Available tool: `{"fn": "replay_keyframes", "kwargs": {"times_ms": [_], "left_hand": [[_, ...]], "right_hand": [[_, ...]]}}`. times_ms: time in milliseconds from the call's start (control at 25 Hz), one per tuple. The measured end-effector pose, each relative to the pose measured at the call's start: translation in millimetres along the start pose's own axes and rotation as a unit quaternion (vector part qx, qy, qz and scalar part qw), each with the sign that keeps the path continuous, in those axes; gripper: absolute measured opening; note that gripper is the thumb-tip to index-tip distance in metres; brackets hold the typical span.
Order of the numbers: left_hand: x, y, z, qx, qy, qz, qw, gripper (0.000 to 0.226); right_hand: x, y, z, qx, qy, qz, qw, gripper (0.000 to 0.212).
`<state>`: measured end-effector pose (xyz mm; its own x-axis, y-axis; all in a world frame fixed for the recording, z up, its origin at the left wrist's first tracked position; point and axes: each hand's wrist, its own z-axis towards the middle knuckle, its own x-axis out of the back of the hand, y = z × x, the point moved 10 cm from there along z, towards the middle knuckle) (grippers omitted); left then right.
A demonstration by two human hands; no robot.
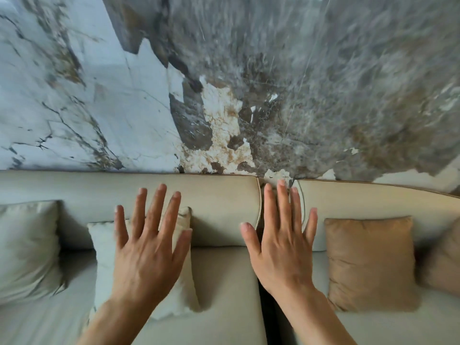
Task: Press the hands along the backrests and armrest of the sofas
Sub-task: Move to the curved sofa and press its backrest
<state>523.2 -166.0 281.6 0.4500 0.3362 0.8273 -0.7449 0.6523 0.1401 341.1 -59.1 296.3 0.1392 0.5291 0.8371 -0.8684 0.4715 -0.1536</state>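
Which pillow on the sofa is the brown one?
The tan-brown pillow, leaning against the backrest to the right of the right hand. The pillow behind the left hand and the far-left one are pale cream.

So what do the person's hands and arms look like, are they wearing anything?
Nothing is worn: the bare left hand and bare right hand show no gloves, rings, watch or bracelets. Both forearms are bare, no sleeves in view. Fingernails are short and unpainted.

Marble wall (249, 83), pale at left, grey-brown at right. Grey cushion (27, 247), white cushion (104, 257), tan cushion (371, 262). Soft daylight.
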Motion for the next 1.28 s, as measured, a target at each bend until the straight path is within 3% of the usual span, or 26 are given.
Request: {"fn": "replay_keyframes", "kwargs": {"times_ms": [200,480,960,1280], "left_hand": [[124.7,-44.1,-64.4,0.019,0.007,0.020,1.000,0.065],[229.6,-61.4,-121.7,0.025,0.004,0.021,0.999,0.064],[314.1,-44.8,-208.1,0.081,0.031,0.098,0.991,0.063],[364.6,-97.9,-278.5,0.161,0.029,0.167,0.972,0.063]], "right_hand": [[110.3,-58.4,-70.4,-0.003,0.012,-0.014,1.000,0.073],[202.0,-122.5,-146.7,0.017,-0.004,0.000,1.000,0.072],[251.9,-148.2,-191.5,0.078,0.006,0.077,0.994,0.074],[259.5,-238.4,-227.0,0.176,-0.020,0.138,0.974,0.073]]}}
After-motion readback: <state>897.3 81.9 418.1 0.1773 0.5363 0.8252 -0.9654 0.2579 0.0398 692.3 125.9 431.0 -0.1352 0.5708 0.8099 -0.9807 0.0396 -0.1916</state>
